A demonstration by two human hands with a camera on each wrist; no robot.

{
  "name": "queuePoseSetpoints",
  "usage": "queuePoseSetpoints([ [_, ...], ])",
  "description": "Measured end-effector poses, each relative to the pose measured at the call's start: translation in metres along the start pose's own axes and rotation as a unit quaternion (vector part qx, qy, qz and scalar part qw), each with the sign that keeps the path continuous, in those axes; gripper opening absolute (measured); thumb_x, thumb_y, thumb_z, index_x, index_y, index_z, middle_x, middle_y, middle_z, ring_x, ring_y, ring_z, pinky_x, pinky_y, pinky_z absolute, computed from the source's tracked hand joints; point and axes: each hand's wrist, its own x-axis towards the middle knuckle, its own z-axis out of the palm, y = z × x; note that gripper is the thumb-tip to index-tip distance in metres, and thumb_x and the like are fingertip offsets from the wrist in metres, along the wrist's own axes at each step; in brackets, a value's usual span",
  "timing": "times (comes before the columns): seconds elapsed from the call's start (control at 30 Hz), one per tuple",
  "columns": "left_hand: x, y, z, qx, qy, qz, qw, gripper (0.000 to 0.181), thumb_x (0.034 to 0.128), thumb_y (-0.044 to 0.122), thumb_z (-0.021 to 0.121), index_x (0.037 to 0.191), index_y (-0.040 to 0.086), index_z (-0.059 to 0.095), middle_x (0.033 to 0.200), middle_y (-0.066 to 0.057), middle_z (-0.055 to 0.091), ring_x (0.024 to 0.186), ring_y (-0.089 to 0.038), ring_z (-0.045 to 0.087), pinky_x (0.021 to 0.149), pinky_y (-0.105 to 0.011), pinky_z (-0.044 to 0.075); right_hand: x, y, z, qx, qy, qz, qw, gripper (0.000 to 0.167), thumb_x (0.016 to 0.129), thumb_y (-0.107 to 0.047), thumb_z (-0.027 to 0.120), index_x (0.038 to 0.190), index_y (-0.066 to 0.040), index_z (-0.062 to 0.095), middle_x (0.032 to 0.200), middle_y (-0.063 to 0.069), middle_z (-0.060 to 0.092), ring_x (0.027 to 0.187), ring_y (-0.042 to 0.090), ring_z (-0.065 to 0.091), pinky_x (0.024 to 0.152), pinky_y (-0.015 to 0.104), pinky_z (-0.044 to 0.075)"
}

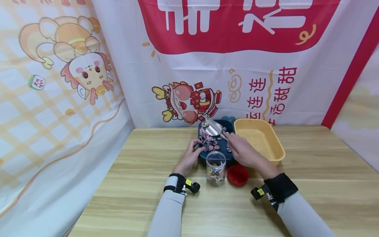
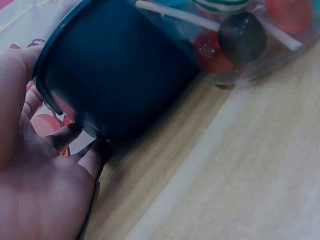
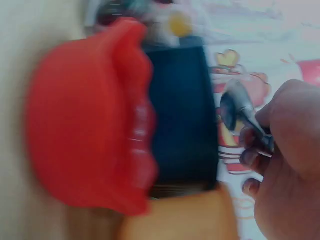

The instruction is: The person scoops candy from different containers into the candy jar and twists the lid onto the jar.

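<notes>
My right hand (image 1: 241, 149) grips the handle of a metal scoop (image 1: 214, 127), held over a dark blue bin (image 1: 220, 156) of wrapped lollipops (image 1: 208, 141); a lollipop (image 1: 205, 124) lies at the scoop's tip. In the right wrist view the fingers curl round the scoop (image 3: 240, 102). My left hand (image 1: 189, 158) holds the bin's left side, thumb at the rim and fingers against the outer wall (image 2: 115, 70). Just in front of the bin stands an uncapped clear jar (image 1: 216, 171) with some lollipops inside.
A red lid (image 1: 238, 175) lies on the table right of the jar. Behind it, beside the blue bin, sits a yellow bin (image 1: 263, 138). Printed cloth hangs at the back and left of the wooden table (image 1: 142, 197).
</notes>
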Motion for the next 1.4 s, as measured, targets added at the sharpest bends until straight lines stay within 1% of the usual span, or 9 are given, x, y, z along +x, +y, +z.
queuePoseSetpoints([
  [0.17, -0.002, -0.006, 0.001, 0.006, 0.0, -0.011, 0.9999, 0.034, 0.1041, 0.021, 0.057, 0.134, 0.011, 0.044, 0.165, -0.009, 0.025, 0.155, -0.034, 0.012, 0.123, -0.054, 0.017, -0.007, -0.005, -0.028, 0.084, 0.031, -0.01, 0.9959, 0.049, 0.111, -0.011, 0.036, 0.159, -0.002, 0.029, 0.148, 0.022, 0.049, 0.136, 0.037, 0.048, 0.114, 0.057, 0.036],
  [0.3, -0.006, -0.007, -0.001, 0.012, 0.004, -0.026, 0.9996, 0.036, 0.105, 0.022, 0.055, 0.137, 0.011, 0.043, 0.164, -0.006, 0.027, 0.155, -0.035, 0.013, 0.122, -0.057, 0.017, -0.015, -0.009, -0.05, 0.092, 0.073, -0.035, 0.9925, 0.049, 0.11, -0.008, 0.038, 0.159, -0.004, 0.031, 0.131, 0.022, 0.059, 0.115, 0.036, 0.059, 0.101, 0.054, 0.047],
  [0.4, -0.006, -0.006, -0.002, 0.015, 0.004, -0.024, 0.9996, 0.032, 0.1056, 0.023, 0.054, 0.135, 0.015, 0.043, 0.163, -0.006, 0.028, 0.155, -0.036, 0.014, 0.122, -0.058, 0.017, -0.021, -0.01, -0.069, 0.084, 0.112, -0.059, 0.9884, 0.046, 0.109, -0.006, 0.042, 0.155, -0.003, 0.04, 0.094, 0.015, 0.057, 0.08, 0.028, 0.055, 0.077, 0.041, 0.05],
  [0.57, -0.002, -0.001, -0.008, 0.015, 0.009, -0.012, 0.9998, 0.035, 0.1052, 0.023, 0.055, 0.136, 0.013, 0.043, 0.163, -0.007, 0.028, 0.155, -0.037, 0.011, 0.122, -0.058, 0.016, -0.033, -0.016, -0.107, 0.095, 0.147, -0.078, 0.9815, 0.038, 0.106, -0.005, 0.05, 0.144, -0.004, 0.057, 0.085, 0.008, 0.058, 0.07, 0.014, 0.05, 0.061, 0.022, 0.045],
  [0.73, 0.0, 0.001, -0.013, 0.016, 0.009, -0.006, 0.9998, 0.037, 0.1056, 0.022, 0.054, 0.138, 0.01, 0.041, 0.164, -0.006, 0.028, 0.156, -0.036, 0.005, 0.123, -0.058, 0.013, -0.054, -0.02, -0.142, 0.143, 0.08, -0.069, 0.984, 0.038, 0.104, -0.003, 0.054, 0.141, -0.006, 0.061, 0.128, 0.011, 0.067, 0.103, 0.008, 0.059, 0.088, 0.013, 0.049],
  [0.9, -0.004, 0.002, -0.014, 0.021, 0.008, -0.013, 0.9997, 0.034, 0.1054, 0.023, 0.055, 0.136, 0.013, 0.042, 0.164, -0.006, 0.027, 0.156, -0.036, 0.006, 0.123, -0.058, 0.014, -0.078, -0.022, -0.16, 0.15, -0.042, -0.068, 0.9855, 0.037, 0.103, -0.005, 0.057, 0.139, -0.012, 0.065, 0.115, -0.001, 0.067, 0.099, 0.014, 0.059, 0.078, 0.025, 0.054],
  [1.07, -0.004, -0.002, -0.012, 0.013, 0.008, -0.014, 0.9998, 0.033, 0.1053, 0.024, 0.055, 0.135, 0.014, 0.043, 0.163, -0.005, 0.029, 0.156, -0.035, 0.01, 0.122, -0.057, 0.016, -0.081, -0.03, -0.16, 0.123, -0.138, -0.042, 0.9819, 0.031, 0.103, -0.021, 0.062, 0.132, -0.026, 0.069, 0.102, -0.007, 0.066, 0.089, 0.016, 0.06, 0.071, 0.031, 0.054],
  [1.2, -0.004, -0.008, -0.008, 0.01, -0.003, -0.03, 0.9995, 0.035, 0.1051, 0.023, 0.056, 0.136, 0.013, 0.041, 0.164, -0.005, 0.027, 0.155, -0.035, 0.011, 0.122, -0.057, 0.016, -0.082, -0.034, -0.155, 0.117, -0.162, -0.043, 0.9788, 0.027, 0.103, -0.022, 0.062, 0.128, -0.024, 0.072, 0.099, -0.008, 0.068, 0.084, 0.016, 0.06, 0.069, 0.03, 0.054],
  [1.4, 0.0, -0.003, 0.0, 0.009, -0.005, -0.01, 0.9999, 0.033, 0.1055, 0.022, 0.054, 0.135, 0.013, 0.042, 0.164, -0.008, 0.026, 0.155, -0.036, 0.011, 0.122, -0.056, 0.017, -0.087, -0.036, -0.157, 0.122, -0.13, -0.062, 0.982, 0.025, 0.101, -0.014, 0.064, 0.124, -0.015, 0.074, 0.091, -0.008, 0.066, 0.074, 0.016, 0.056, 0.061, 0.027, 0.049],
])
